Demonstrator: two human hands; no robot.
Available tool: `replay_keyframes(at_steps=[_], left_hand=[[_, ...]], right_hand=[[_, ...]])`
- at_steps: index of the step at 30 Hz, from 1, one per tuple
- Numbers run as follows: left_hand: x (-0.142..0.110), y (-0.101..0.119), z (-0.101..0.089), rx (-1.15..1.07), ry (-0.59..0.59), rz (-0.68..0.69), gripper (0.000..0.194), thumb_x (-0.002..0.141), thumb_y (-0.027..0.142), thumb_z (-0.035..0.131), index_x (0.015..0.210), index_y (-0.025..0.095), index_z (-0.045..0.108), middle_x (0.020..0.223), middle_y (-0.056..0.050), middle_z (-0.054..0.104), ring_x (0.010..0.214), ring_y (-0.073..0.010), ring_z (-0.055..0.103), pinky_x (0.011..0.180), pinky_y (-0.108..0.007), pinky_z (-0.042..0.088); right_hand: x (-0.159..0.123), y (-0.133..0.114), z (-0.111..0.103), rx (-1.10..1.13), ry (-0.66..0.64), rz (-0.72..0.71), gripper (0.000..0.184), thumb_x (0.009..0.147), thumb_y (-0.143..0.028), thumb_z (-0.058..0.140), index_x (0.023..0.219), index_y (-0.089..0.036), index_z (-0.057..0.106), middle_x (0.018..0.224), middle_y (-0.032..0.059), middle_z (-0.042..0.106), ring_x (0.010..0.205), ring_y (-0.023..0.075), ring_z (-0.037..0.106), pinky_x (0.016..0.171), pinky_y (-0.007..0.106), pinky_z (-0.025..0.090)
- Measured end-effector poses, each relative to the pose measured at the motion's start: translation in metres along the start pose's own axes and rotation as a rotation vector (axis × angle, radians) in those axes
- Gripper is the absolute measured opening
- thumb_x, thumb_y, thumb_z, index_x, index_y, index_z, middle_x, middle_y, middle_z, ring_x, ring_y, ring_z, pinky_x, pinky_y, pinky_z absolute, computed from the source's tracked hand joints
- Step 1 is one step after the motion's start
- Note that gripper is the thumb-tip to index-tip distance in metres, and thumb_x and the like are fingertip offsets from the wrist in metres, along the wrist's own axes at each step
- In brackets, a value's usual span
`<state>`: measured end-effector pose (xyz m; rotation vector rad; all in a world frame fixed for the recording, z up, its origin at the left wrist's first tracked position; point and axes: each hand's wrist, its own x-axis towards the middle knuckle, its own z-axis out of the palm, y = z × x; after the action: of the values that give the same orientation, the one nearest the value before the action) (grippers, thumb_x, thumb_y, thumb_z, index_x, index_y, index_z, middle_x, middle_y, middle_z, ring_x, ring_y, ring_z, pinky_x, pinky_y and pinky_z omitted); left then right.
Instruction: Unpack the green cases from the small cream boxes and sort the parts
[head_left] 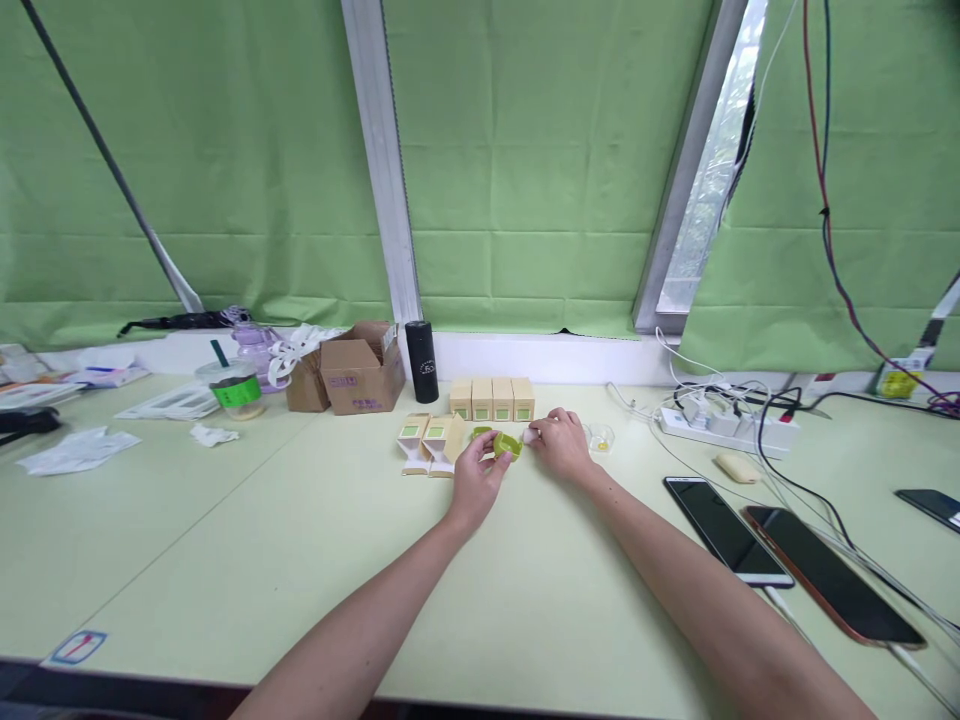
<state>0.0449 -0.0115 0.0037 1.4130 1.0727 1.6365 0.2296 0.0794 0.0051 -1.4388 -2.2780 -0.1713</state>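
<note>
from my end of the feed, i have a small green plastic cup [508,448] just above the desk [517,600], in front of the row of cartons. the fingers of my left hand [478,470] are closed on its side; my right hand [562,443], near but not touching the left, has its fingertips pinched on what looks like a small white piece [529,436], too tiny at this range for me to name surely.

i judge the cup light and fairly stiff, its smooth wall perhaps a bit slippery, and liable to flex if squeezed hard. i'd take it by opposite sides, thumb against fingers, leaving the rim free. the white piece should weigh next to nothing and wants only a fingertip pinch.

counting: one green cup in hand and one other green piece [481,432] behind the left fingers; four closed kraft cartons [502,400] side by side; two opened kraft cartons [444,436] to their left; one clear plastic container [601,438] beyond the right hand; one black tumbler [421,362]; one larger cardboard box [367,385]; three phones [727,530] at the right.
</note>
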Motion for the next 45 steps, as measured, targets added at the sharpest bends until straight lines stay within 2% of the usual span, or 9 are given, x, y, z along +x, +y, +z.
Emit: replay_keyframes(at_steps=[5, 7, 9, 16, 24, 31, 35, 39, 45], left_hand=[[0.0, -0.001, 0.001, -0.007, -0.001, -0.008, 0.045, 0.081, 0.039, 0.081, 0.118, 0.017, 0.066, 0.118, -0.014, 0.07, 0.109, -0.0251, 0.069, 0.093, -0.04, 0.059], [0.0, -0.001, 0.001, -0.004, -0.002, -0.005, 0.045, 0.081, 0.039, 0.081, 0.118, 0.017, 0.066, 0.118, -0.014, 0.07, 0.11, -0.0251, 0.068, 0.093, -0.04, 0.058], [0.0, -0.002, 0.001, -0.005, 0.001, 0.003, 0.044, 0.081, 0.039, 0.081, 0.118, 0.017, 0.067, 0.117, -0.014, 0.071, 0.111, -0.0252, 0.068, 0.094, -0.04, 0.058], [0.0, -0.004, 0.001, -0.02, 0.007, 0.012, 0.044, 0.081, 0.039, 0.081, 0.117, 0.017, 0.068, 0.116, -0.014, 0.071, 0.11, -0.0253, 0.068, 0.092, -0.04, 0.058], [0.0, -0.003, 0.001, -0.003, 0.005, 0.009, 0.044, 0.081, 0.038, 0.081, 0.117, 0.018, 0.067, 0.117, -0.014, 0.071, 0.11, -0.0252, 0.068, 0.094, -0.041, 0.058], [0.0, -0.002, 0.002, 0.001, 0.004, 0.016, 0.045, 0.082, 0.039, 0.08, 0.118, 0.017, 0.066, 0.116, -0.014, 0.071, 0.109, -0.0251, 0.068, 0.094, -0.041, 0.058], [0.0, -0.003, 0.002, -0.02, 0.003, 0.012, 0.046, 0.081, 0.041, 0.081, 0.118, 0.018, 0.067, 0.117, -0.013, 0.071, 0.11, -0.0259, 0.068, 0.093, -0.04, 0.058], [0.001, -0.004, 0.002, -0.024, -0.002, 0.003, 0.047, 0.08, 0.042, 0.082, 0.118, 0.018, 0.066, 0.117, -0.013, 0.07, 0.111, -0.0264, 0.068, 0.094, -0.041, 0.058], [0.0, -0.003, 0.003, -0.035, -0.003, 0.006, 0.045, 0.081, 0.04, 0.081, 0.117, 0.018, 0.067, 0.116, -0.013, 0.071, 0.11, -0.0252, 0.068, 0.093, -0.039, 0.058]], right_hand=[[0.0, 0.005, -0.006, -0.022, -0.025, -0.021, 0.032, 0.085, -0.021, 0.066, 0.117, -0.024, 0.071, 0.115, 0.0077, 0.076, 0.118, 0.0274, 0.054, 0.098, 0.037, 0.03], [-0.001, 0.008, -0.009, -0.033, -0.022, -0.017, 0.044, 0.082, -0.02, 0.067, 0.127, -0.023, 0.067, 0.118, 0.0093, 0.075, 0.119, 0.0284, 0.054, 0.098, 0.038, 0.03], [-0.001, 0.014, -0.012, -0.045, -0.021, -0.009, 0.049, 0.081, -0.019, 0.067, 0.129, -0.02, 0.065, 0.116, 0.0118, 0.075, 0.119, 0.0292, 0.055, 0.099, 0.038, 0.03], [-0.003, 0.031, -0.017, -0.059, -0.034, 0.008, 0.026, 0.081, -0.018, 0.069, 0.105, -0.02, 0.076, 0.103, 0.0136, 0.076, 0.115, 0.0297, 0.059, 0.101, 0.04, 0.03], [-0.005, 0.037, -0.012, -0.046, -0.014, 0.0, 0.028, 0.082, -0.019, 0.068, 0.11, -0.021, 0.076, 0.106, 0.0133, 0.076, 0.117, 0.0296, 0.058, 0.104, 0.041, 0.028], [-0.005, 0.029, -0.01, -0.046, 0.018, -0.018, 0.048, 0.079, -0.024, 0.072, 0.127, -0.018, 0.068, 0.119, 0.0134, 0.073, 0.125, 0.0311, 0.05, 0.106, 0.043, 0.029], [-0.003, 0.019, -0.007, -0.017, 0.039, -0.07, 0.042, 0.081, -0.029, 0.075, 0.123, -0.024, 0.069, 0.127, 0.0092, 0.072, 0.127, 0.0324, 0.046, 0.108, 0.045, 0.028], [0.0, 0.014, -0.002, -0.018, 0.071, -0.076, 0.028, 0.084, -0.024, 0.073, 0.112, -0.024, 0.074, 0.125, 0.0079, 0.072, 0.127, 0.0329, 0.045, 0.108, 0.047, 0.028], [-0.001, 0.015, -0.001, -0.02, 0.084, -0.067, 0.026, 0.085, -0.02, 0.07, 0.11, -0.025, 0.075, 0.128, 0.0087, 0.07, 0.128, 0.0327, 0.044, 0.108, 0.048, 0.028]])
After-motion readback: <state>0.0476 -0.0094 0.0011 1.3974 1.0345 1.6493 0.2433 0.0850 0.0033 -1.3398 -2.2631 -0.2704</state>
